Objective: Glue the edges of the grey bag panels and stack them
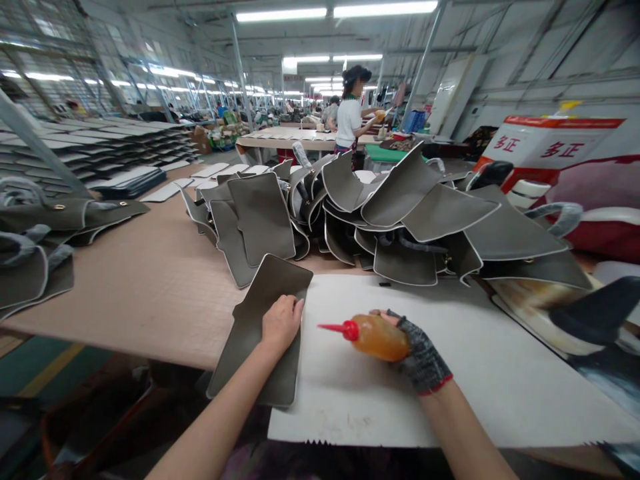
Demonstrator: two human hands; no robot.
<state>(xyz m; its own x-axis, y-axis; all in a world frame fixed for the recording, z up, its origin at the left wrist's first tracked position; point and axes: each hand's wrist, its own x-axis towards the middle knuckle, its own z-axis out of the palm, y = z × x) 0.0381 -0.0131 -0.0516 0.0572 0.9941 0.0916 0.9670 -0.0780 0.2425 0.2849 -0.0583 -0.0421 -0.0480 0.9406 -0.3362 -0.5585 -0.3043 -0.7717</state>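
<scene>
My left hand (281, 323) lies on a dark grey leather-like bag panel (265, 370), its fingers curled at the panel's right edge. The panel has a light rim and a notch on its left side, and it overlaps the white board (350, 407). My right hand (423, 357), in a grey fingerless glove with a red cuff, is wrapped round a squeeze bottle (380, 337) of amber liquid that looks like glue. The bottle is held above the board, tilted sideways, its red pointed nozzle towards the left hand. Most of the right fingers are hidden behind it.
A heap of grey bag pieces (390, 193) with wrapped handles spans the table behind the board. More bag pieces (25, 267) lie at the left of the brown table (150, 293). Stacked panels (100, 147) stand farther back. Another person (349, 120) stands at a far table.
</scene>
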